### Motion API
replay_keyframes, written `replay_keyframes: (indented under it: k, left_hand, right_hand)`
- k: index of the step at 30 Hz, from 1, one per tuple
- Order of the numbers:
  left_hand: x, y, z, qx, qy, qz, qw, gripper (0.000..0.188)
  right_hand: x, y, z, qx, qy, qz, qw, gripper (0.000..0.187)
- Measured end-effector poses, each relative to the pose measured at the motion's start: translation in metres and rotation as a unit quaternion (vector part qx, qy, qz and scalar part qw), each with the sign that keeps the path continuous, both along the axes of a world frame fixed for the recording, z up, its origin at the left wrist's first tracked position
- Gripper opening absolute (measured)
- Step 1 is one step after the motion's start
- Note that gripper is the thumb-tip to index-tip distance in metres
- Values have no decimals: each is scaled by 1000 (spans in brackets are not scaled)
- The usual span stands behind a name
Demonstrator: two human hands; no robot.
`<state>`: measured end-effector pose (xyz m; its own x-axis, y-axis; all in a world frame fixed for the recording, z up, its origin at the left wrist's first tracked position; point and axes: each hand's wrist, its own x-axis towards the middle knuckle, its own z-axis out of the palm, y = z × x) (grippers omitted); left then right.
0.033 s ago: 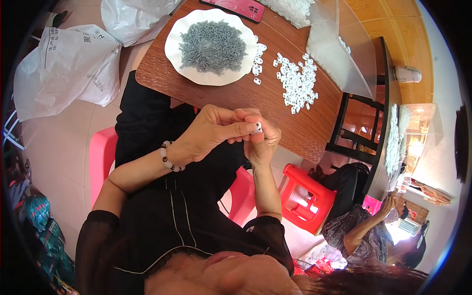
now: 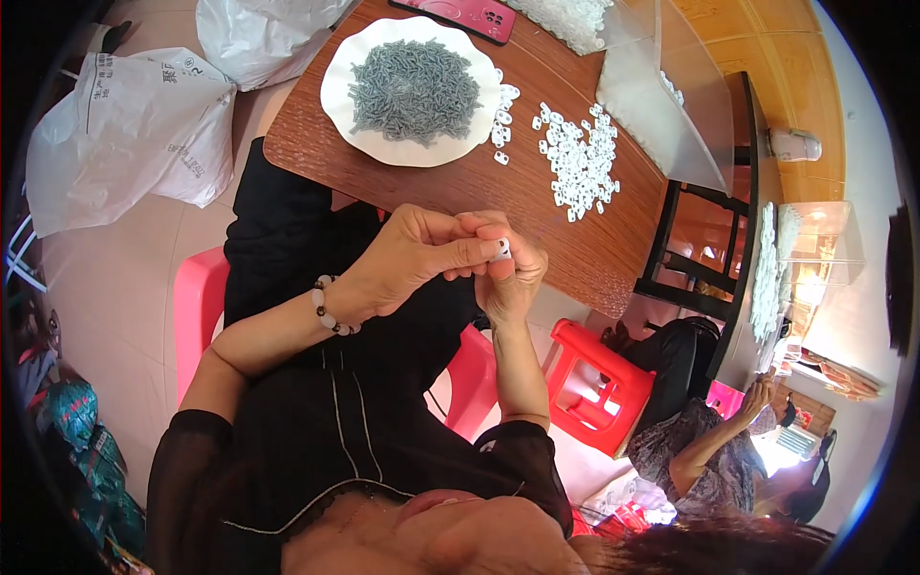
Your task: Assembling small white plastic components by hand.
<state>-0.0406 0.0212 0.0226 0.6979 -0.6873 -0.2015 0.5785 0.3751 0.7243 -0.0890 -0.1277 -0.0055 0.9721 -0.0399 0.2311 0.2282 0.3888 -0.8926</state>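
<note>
My left hand (image 2: pixel 398 264), with a beaded bracelet (image 2: pixel 332 305) at its wrist, meets my right hand (image 2: pixel 517 273) just off the near edge of the brown table (image 2: pixel 450 187). Between them they pinch a small white plastic piece (image 2: pixel 502 249) with dark openings. My left thumb presses on it, and the fingers of my right hand close round its other side. Whether a grey pin is in it is hidden. Beyond my hands a wavy-rimmed white plate (image 2: pixel 335 91) bears a heap of short grey pins (image 2: pixel 417 91). Similar white pieces (image 2: pixel 580 158) lie in a pile to the right.
A pink phone (image 2: pixel 470 17) rests at the table's far edge, near a clear-sided bin (image 2: pixel 661 105). White sacks (image 2: pixel 144 125) stand on the floor at left. A red stool (image 2: pixel 599 388) is at right, where another person's arm (image 2: pixel 709 455) shows.
</note>
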Motion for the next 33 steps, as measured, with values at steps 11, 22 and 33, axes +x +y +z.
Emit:
replay_keyframes:
  k: [11,22,33]
  left_hand:
    - [-3,1,7,20,23,8,1000,15]
    - [1,6,0,18,64,5,998,14]
    - [8,3,-9,18,62,30,997,20]
  right_hand:
    - [2,7,-1,-7,-28,-43,999,43]
    - [8,12,-5,-1,-21,-41,999,38]
    - [12,5,-16,94,70,44,992,46]
